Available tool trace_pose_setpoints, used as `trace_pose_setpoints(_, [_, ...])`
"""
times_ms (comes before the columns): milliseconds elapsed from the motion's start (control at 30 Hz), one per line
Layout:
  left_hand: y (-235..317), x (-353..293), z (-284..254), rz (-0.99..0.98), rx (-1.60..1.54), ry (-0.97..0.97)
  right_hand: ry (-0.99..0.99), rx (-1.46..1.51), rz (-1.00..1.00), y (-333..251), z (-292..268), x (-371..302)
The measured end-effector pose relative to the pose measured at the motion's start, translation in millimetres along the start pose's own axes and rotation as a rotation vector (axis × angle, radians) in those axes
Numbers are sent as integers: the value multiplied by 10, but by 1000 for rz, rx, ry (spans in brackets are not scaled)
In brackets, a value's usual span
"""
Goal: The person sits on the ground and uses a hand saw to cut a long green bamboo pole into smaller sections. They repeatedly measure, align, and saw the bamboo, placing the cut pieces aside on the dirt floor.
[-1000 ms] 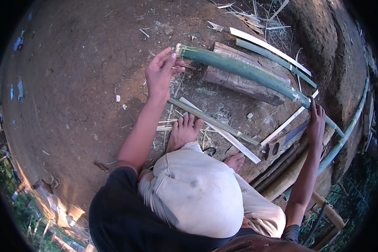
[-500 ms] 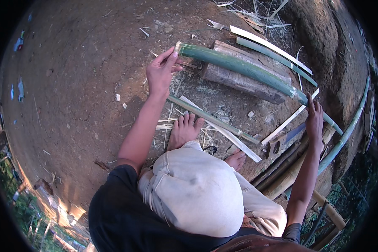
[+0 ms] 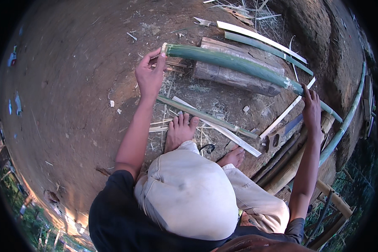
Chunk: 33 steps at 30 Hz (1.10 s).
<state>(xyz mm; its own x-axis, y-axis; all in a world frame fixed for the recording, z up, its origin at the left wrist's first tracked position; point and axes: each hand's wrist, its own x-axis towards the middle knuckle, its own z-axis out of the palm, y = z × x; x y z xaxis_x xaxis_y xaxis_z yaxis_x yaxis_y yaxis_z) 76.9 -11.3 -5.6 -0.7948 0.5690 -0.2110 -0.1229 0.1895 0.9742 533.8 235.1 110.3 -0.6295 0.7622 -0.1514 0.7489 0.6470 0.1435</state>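
Observation:
A green bamboo length (image 3: 233, 64) lies slantwise across a thick wooden log (image 3: 233, 80), with its pale cut end at the left. My left hand (image 3: 149, 77) holds that cut end, thumb on the near side and fingers behind it. Toward the other end, past a pale node, my right hand (image 3: 312, 108) grips the bamboo from above. A thinner green bamboo piece (image 3: 210, 116) and a white split strip (image 3: 236, 141) lie crossed by my bare feet. A handsaw (image 3: 275, 138) with a wooden handle rests below my right hand.
Beyond the log lie a white split strip (image 3: 262, 40) and a green one (image 3: 268, 49). Another pale strip (image 3: 286, 111) slants near the saw. Bamboo poles (image 3: 283, 172) are stacked at the right, beside an earth bank (image 3: 308, 33). Shavings litter the dirt floor.
The whole view has shifted slightly, carrying log, bamboo and strips leftward in the picture. Both hands keep their hold on the bamboo, which stays on the log.

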Motion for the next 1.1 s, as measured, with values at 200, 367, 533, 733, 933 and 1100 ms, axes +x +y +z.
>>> trace_pose_setpoints(200, [20, 5, 15, 15, 2, -33, 13, -18, -9, 1, 8, -16])
trace_pose_setpoints(367, [-13, 19, -14, 19, -62, -12, -51, 18, 31, -65, -32, 16])
trace_pose_setpoints(533, [70, -4, 104, 5, -71, 0, -4, 31, 35, -20, -1, -42])
trace_pose_setpoints(733, [24, -5, 8, 30, -55, 9, -46, 61, 53, -8, -56, 66])
trace_pose_setpoints(933, [107, -41, 86, -11, 46, -1, 156, 261, 80, 141, 58, -65])
trace_pose_setpoints(1100, [46, -7, 76, -56, 10, 3, 297, 142, -7, 254, 138, -161])
